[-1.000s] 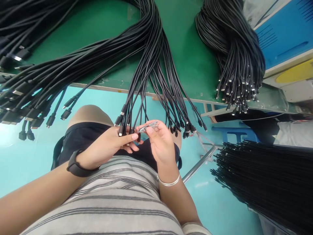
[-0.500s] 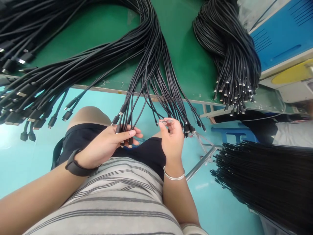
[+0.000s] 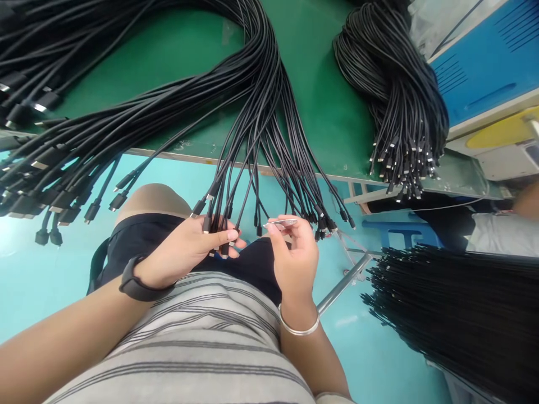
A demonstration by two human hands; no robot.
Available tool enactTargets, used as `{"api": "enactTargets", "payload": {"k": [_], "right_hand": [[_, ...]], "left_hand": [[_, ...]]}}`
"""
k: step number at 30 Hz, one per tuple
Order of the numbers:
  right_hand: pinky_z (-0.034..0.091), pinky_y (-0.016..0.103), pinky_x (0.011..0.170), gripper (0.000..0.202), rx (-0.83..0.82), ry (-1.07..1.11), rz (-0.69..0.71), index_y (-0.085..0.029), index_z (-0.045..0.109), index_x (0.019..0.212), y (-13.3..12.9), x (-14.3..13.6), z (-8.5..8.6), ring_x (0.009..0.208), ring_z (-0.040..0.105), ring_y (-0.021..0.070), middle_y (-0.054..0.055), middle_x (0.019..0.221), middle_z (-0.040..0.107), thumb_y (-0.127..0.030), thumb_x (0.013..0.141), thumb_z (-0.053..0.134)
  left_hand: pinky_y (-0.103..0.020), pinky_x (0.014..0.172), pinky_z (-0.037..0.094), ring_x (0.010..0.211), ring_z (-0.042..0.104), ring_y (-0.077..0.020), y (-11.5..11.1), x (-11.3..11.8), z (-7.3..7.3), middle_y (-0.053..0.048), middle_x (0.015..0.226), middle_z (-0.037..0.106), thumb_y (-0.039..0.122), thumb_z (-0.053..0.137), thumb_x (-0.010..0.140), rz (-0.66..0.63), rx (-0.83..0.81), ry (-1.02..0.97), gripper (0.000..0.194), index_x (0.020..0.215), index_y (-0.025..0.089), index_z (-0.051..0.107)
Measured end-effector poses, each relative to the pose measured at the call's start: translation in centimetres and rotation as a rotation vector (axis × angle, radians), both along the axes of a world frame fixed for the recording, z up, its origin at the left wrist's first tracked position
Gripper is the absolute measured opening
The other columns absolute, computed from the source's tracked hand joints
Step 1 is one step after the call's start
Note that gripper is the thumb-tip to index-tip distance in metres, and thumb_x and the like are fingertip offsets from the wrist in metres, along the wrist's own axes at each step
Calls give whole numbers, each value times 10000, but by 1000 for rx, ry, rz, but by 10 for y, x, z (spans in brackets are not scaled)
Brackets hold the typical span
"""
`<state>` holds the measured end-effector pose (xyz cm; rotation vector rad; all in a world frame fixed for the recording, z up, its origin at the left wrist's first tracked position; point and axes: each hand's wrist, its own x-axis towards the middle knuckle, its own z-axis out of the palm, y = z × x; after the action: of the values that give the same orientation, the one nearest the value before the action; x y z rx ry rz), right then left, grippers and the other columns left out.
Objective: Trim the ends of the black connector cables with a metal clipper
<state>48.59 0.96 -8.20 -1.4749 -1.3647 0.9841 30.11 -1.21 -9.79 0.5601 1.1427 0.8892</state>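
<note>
My left hand is closed on several black USB cables, with its thumb across them just above their plugs. The plug ends hang below and beside the fingers. In my right hand a small, flat, pointed metal tool is pinched between thumb and fingers, its tip facing left. I cannot make out exactly what kind of tool it is. Black plugs hang just left of the tip, between the two hands. Behind and right of the right hand hang more plugs of the same bundle.
The cables drape over the edge of a green table. Another cable group hangs at left, and a coiled bundle lies at right. A blue machine stands beyond it. A dense cable stack and a metal bar are at lower right.
My right hand has shifted slightly left and down with the metal tool. A cable end that was at the tool's tip now hangs apart. My left hand has moved slightly right, still gripping cables.
</note>
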Motion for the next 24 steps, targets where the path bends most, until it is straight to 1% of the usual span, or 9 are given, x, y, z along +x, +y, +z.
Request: {"api": "enactTargets", "payload": {"k": [3, 4, 5, 7, 11, 15, 20, 24], "right_hand": [[578, 337, 834, 155, -154, 474, 71, -222, 655, 958, -5, -14, 0, 887, 722, 177, 30, 931, 768, -286, 839, 731], [590, 331, 826, 153, -207, 589, 88, -220, 653, 954, -6, -19, -2, 884, 731, 175, 30, 929, 774, -283, 840, 733], [600, 324, 807, 152, -247, 669, 90, -218, 652, 951, -6, -23, -4, 874, 738, 173, 29, 929, 777, -283, 842, 735], [619, 312, 754, 153, -291, 751, 59, -217, 650, 948, -6, -29, -7, 836, 747, 170, 22, 927, 774, -284, 842, 738], [646, 330, 744, 182, -306, 785, 1, -212, 648, 933, -5, -33, -8, 808, 764, 182, 13, 890, 772, -298, 819, 761], [649, 309, 735, 194, -301, 768, 0, -209, 653, 928, -4, -33, -6, 795, 767, 176, 17, 873, 776, -301, 810, 777], [649, 296, 689, 172, -289, 734, 19, -207, 655, 912, -4, -32, -7, 784, 768, 180, 20, 868, 776, -304, 823, 766], [656, 305, 687, 188, -277, 701, -7, -204, 646, 911, -4, -33, -9, 773, 767, 181, 20, 847, 773, -317, 819, 766]], "left_hand": [[-297, 647, 554, 701, 728, -212, 0, 1, -2, -63, 815, 778, 432, 812, 774, -19, 19, 42, 307, 870, 185, 657], [-297, 647, 551, 719, 730, -219, -1, 1, -1, -65, 813, 779, 434, 807, 777, -18, 24, 61, 310, 884, 187, 654], [-296, 649, 548, 732, 729, -222, -1, 1, -1, -64, 800, 776, 433, 802, 782, -16, 30, 83, 308, 894, 189, 652], [-299, 660, 551, 744, 728, -227, -1, 2, 2, -61, 767, 769, 420, 796, 788, -9, 43, 118, 294, 902, 191, 653], [-315, 690, 573, 723, 729, -227, 0, 4, 8, -67, 753, 767, 404, 797, 783, -1, 61, 134, 274, 892, 189, 669], [-300, 688, 569, 732, 733, -219, 0, 4, 7, -58, 758, 772, 419, 787, 794, -5, 53, 132, 274, 881, 196, 654], [-336, 718, 579, 749, 740, -239, -2, 4, 5, -69, 814, 782, 429, 801, 780, 13, 45, 80, 300, 873, 197, 635], [-301, 689, 572, 709, 725, -209, -1, 6, 7, -61, 768, 770, 397, 796, 788, 19, 43, 68, 264, 853, 189, 646]]}}
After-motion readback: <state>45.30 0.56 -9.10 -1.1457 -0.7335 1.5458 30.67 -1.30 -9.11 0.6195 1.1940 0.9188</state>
